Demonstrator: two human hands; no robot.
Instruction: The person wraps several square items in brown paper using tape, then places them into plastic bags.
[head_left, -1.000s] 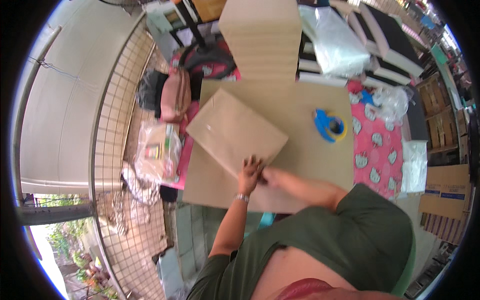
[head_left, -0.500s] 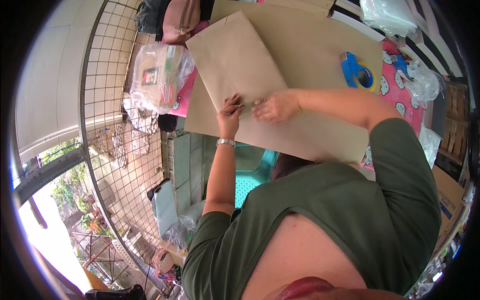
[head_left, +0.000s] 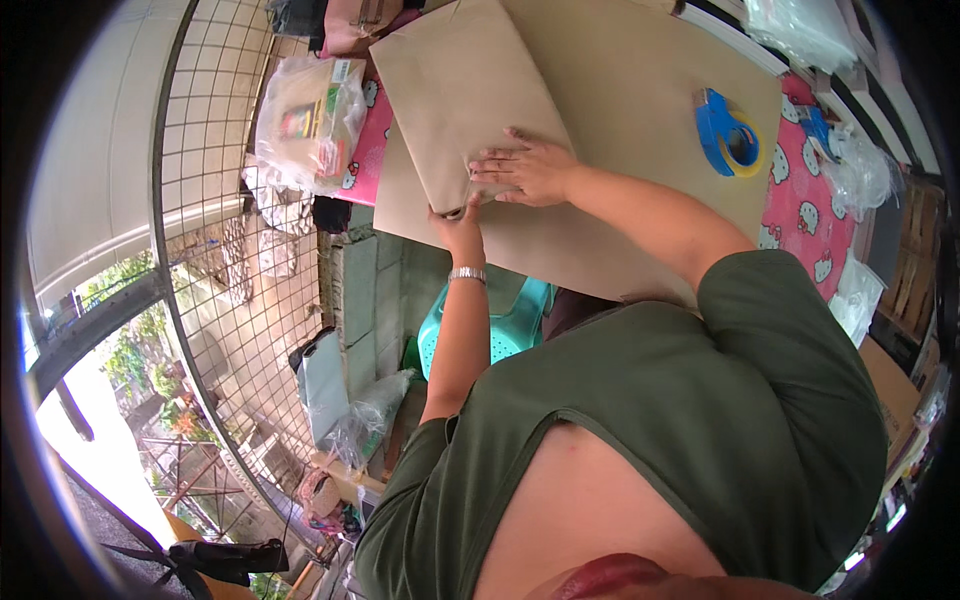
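Note:
A flat rectangular bundle wrapped in brown paper [head_left: 480, 90] lies tilted on a larger sheet of brown paper [head_left: 640, 110]. At the bundle's near left corner, my left hand [head_left: 460, 232] is closed on the folded paper edge. Its thumb rests on top, and the other fingers are partly hidden. My right hand [head_left: 527, 172] lies flat on the bundle's near end, with fingers spread and pointing left. Right of the bundle, a blue tape dispenser [head_left: 712, 132] sits on the large sheet.
Pink patterned covering [head_left: 800, 205] shows at the table's right edge. A plastic-wrapped parcel [head_left: 310, 125] stands at the left, beside a wire grid [head_left: 205, 150]. Clear plastic bags [head_left: 800, 30] lie at the far right. A green plastic stool [head_left: 510, 320] is below the table edge.
My right hand has gone from a blurred movement to lying flat with fingers spread on the bundle. My left hand now grips the corner with its thumb on top. The whole view has shifted slightly.

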